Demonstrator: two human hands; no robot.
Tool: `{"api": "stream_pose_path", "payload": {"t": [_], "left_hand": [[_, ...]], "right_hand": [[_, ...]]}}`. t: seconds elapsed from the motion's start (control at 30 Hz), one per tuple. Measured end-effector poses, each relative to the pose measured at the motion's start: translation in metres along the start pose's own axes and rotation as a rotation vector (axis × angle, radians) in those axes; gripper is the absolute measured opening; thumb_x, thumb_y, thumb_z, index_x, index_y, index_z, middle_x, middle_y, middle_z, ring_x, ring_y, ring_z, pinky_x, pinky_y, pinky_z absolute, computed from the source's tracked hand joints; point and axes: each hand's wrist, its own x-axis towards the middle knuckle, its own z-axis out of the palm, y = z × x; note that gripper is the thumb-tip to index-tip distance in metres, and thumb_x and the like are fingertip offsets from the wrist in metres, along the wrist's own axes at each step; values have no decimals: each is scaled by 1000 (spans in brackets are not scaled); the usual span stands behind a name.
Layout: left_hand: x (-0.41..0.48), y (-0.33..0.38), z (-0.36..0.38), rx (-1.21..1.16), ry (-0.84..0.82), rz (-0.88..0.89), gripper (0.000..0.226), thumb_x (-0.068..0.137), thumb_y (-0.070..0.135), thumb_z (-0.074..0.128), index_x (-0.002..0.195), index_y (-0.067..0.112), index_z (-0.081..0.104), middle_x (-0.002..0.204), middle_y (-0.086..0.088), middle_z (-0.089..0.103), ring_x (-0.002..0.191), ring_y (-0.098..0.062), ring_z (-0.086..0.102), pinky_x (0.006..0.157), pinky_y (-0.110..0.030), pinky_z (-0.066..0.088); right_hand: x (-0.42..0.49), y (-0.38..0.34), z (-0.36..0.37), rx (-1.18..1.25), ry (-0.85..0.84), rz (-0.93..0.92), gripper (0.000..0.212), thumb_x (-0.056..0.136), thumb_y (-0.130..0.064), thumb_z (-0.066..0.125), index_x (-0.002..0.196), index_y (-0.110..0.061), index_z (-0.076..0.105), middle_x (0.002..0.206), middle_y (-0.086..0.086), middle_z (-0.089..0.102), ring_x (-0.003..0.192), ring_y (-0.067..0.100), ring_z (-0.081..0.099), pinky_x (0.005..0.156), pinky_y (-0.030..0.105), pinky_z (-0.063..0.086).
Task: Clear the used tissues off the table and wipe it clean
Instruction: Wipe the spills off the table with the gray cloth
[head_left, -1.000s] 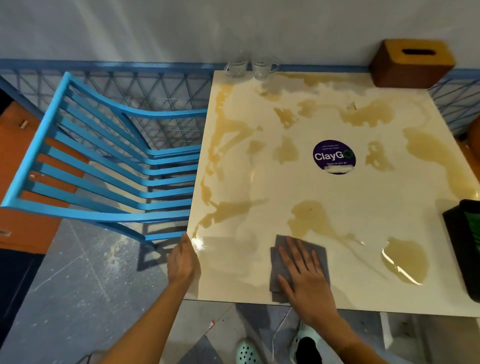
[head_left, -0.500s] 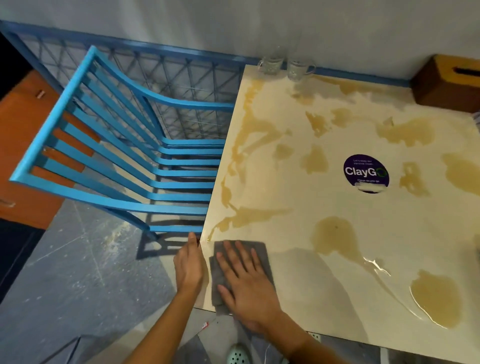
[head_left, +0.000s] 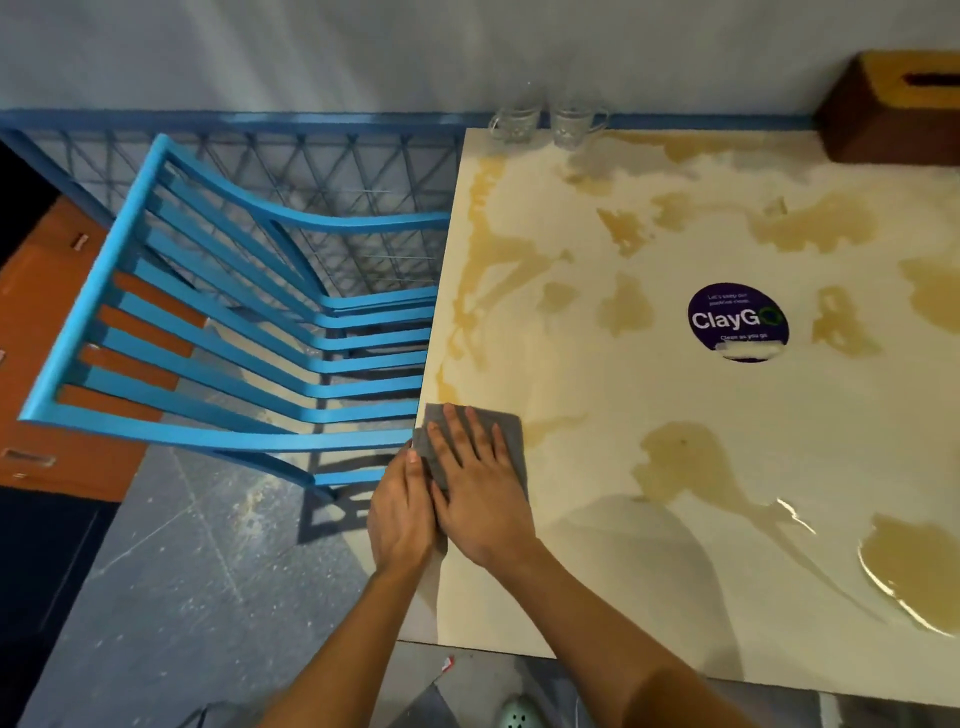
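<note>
Right hand (head_left: 480, 499) presses a grey square cloth (head_left: 511, 441) flat, fingers spread, at the near-left edge of the stained cream table (head_left: 675, 545).
Left hand (head_left: 402, 509) rests just beside, on the edge; its finger grip unclear.

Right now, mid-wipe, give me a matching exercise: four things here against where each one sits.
Things:
1 cloth
2 cups
3 sticker
4 box

Places:
A at the far right corner
B under the right hand, at the left edge of the table
C mid-table
D at the far left corner, by the wall

Pairs: 1-B; 2-D; 3-C; 4-A
</note>
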Motion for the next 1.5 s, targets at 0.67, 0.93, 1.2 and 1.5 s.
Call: {"api": "stream_pose_path", "payload": {"t": [0.67, 0.93, 1.2, 1.5], "left_hand": [[39, 31, 22, 249, 3, 17, 68, 95, 63, 9, 128, 19, 49, 110, -11, 61, 99, -33, 59, 92, -55, 48], [40, 27, 20, 229, -1, 17, 61, 98, 60, 13, 128, 21, 48, 104, -5, 59, 94, -28, 60, 89, -49, 52], [38, 36, 16, 60, 34, -35, 43, 101, 51, 25, 99, 21, 55, 80, 3, 55, 73, -14, 57, 72, -33, 49], [37, 28, 14, -64, 79, 38, 39, 101, 47, 28, 108, 25, 59, 99, 5, 59, 91, -10, 54, 83, -27, 44]], "right_hand": [[-124, 189, -47, -44, -7, 202, 65, 99, -55, 16, 154, -28, -3, 163, -5, -8, 149, 16, -10, 120, 42, 0], [-82, 178, -45, -51, -18, 190, 64, 98, -57, 10, 153, -30, -11, 162, -6, -12, 148, 14, -16, 120, 41, -4], [-22, 118, -32, -91, -22, 22, 64, 100, -53, 19, 155, -27, -3, 163, -4, -7, 149, 16, -12, 120, 42, -2], [64, 31, -12, -75, -1, -115, 64, 100, -51, 17, 155, -25, -2, 163, 1, -9, 148, 22, -15, 121, 47, -3]]}}
